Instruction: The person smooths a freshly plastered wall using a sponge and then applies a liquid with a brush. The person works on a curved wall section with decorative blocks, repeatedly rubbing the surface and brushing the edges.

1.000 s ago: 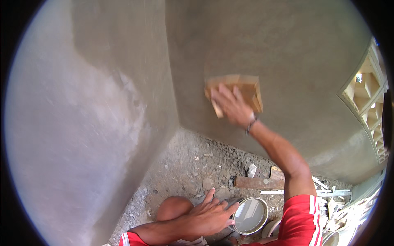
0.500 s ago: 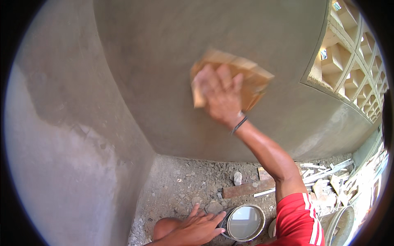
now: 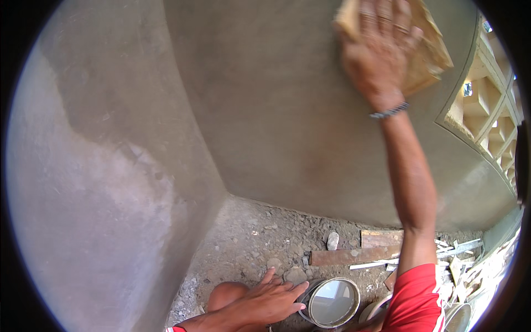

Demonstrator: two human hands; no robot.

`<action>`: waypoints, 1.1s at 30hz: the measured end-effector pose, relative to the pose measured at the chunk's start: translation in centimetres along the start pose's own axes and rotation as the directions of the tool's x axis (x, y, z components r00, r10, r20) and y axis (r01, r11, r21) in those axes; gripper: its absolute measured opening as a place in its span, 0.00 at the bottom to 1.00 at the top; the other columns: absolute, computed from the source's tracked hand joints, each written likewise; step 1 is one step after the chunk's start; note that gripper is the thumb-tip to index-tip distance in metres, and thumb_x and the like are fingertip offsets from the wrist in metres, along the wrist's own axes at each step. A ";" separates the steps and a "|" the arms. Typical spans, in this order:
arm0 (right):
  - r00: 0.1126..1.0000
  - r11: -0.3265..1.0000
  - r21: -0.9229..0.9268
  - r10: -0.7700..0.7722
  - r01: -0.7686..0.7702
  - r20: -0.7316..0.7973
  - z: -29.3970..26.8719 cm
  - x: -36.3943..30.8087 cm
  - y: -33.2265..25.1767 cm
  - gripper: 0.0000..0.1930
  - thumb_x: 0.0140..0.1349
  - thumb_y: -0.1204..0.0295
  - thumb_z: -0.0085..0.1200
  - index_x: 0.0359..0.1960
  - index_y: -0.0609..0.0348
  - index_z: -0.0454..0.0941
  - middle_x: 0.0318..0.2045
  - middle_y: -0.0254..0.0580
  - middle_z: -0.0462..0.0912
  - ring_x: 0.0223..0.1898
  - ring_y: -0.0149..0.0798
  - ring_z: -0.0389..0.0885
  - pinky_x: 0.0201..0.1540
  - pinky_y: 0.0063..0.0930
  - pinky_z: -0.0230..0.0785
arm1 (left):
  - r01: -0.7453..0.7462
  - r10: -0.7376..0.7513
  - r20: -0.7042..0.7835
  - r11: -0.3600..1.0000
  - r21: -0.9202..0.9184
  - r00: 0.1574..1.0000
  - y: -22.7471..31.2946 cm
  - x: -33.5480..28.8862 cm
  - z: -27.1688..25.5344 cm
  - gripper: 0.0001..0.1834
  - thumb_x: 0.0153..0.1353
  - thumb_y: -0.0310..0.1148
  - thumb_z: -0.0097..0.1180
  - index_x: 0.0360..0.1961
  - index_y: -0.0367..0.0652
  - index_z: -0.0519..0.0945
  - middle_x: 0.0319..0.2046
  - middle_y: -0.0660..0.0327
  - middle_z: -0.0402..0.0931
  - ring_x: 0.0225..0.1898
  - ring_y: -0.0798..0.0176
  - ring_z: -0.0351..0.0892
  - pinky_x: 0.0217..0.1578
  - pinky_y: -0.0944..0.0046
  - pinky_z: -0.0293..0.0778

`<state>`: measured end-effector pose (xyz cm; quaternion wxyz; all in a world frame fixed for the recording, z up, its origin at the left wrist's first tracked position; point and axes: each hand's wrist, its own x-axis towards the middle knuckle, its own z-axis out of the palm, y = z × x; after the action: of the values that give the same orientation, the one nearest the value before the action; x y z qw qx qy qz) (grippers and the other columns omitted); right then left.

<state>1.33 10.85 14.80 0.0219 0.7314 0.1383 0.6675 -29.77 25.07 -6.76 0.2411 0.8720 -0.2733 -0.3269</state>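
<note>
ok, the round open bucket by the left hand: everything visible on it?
The round, open-topped bucket with a pale rim stands upright on the rough grey-brown ground. Its outer side looks dark grey, possibly plastic. Greyish liquid inside reflects bright light. The bare left hand is at its left side; contact can't be confirmed.

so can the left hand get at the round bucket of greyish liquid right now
Probably yes: the left hand, apparently empty, is close beside the bucket, with nothing visible between them.

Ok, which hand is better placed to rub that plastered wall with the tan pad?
Right, probably: the right hand holds the tan pad against the plastered wall, while the left hand sits low beside the bucket.
</note>
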 end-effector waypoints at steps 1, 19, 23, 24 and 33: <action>0.997 0.999 -0.021 0.031 -0.029 0.071 -0.1 0.7 -1.8 0.35 0.71 0.48 0.38 0.74 0.51 0.50 0.77 0.41 0.43 0.77 0.48 0.31 0.75 0.56 0.20 | -0.010 0.010 0.005 1.000 0.000 1.000 0.0 0.4 0.0 0.33 0.73 0.51 0.40 0.71 0.41 0.59 0.57 0.45 0.72 0.63 0.42 0.69 0.70 0.35 0.42; 0.923 0.944 0.213 -0.301 0.253 0.237 0.4 -7.3 -4.6 0.37 0.57 0.71 0.49 0.73 0.51 0.58 0.76 0.37 0.50 0.77 0.46 0.43 0.75 0.54 0.27 | -0.281 0.278 -0.046 0.958 -0.060 0.959 0.6 1.6 -0.1 0.33 0.72 0.48 0.42 0.70 0.39 0.57 0.49 0.40 0.75 0.54 0.35 0.74 0.69 0.31 0.40; 0.581 0.747 0.377 -0.664 0.547 0.471 -0.3 -18.2 -4.2 0.37 0.58 0.69 0.46 0.74 0.46 0.56 0.77 0.34 0.47 0.78 0.42 0.39 0.76 0.55 0.23 | -0.188 0.189 0.034 0.982 -0.037 0.981 1.3 2.5 0.1 0.33 0.72 0.47 0.43 0.70 0.39 0.57 0.49 0.40 0.74 0.55 0.36 0.72 0.69 0.32 0.39; 0.532 0.727 0.414 -0.684 0.548 0.498 -1.2 -19.8 -1.9 0.37 0.59 0.69 0.46 0.74 0.45 0.56 0.77 0.33 0.47 0.78 0.41 0.40 0.76 0.54 0.23 | -0.180 0.181 0.019 0.983 -0.042 0.983 1.6 1.7 -0.1 0.33 0.72 0.47 0.43 0.71 0.39 0.57 0.49 0.40 0.74 0.56 0.36 0.72 0.69 0.32 0.39; 0.993 0.951 0.303 -0.094 0.067 0.076 1.7 -3.6 -1.7 0.34 0.59 0.67 0.51 0.70 0.49 0.63 0.74 0.40 0.55 0.76 0.49 0.44 0.73 0.61 0.32 | -0.169 0.168 0.015 0.985 0.019 0.986 2.0 2.5 1.0 0.31 0.72 0.46 0.43 0.70 0.40 0.59 0.53 0.46 0.74 0.59 0.42 0.72 0.70 0.36 0.42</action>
<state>2.40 11.91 10.78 -0.0560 0.7493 0.2665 0.6037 -29.53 21.76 -7.32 0.2571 0.8460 -0.3510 -0.3082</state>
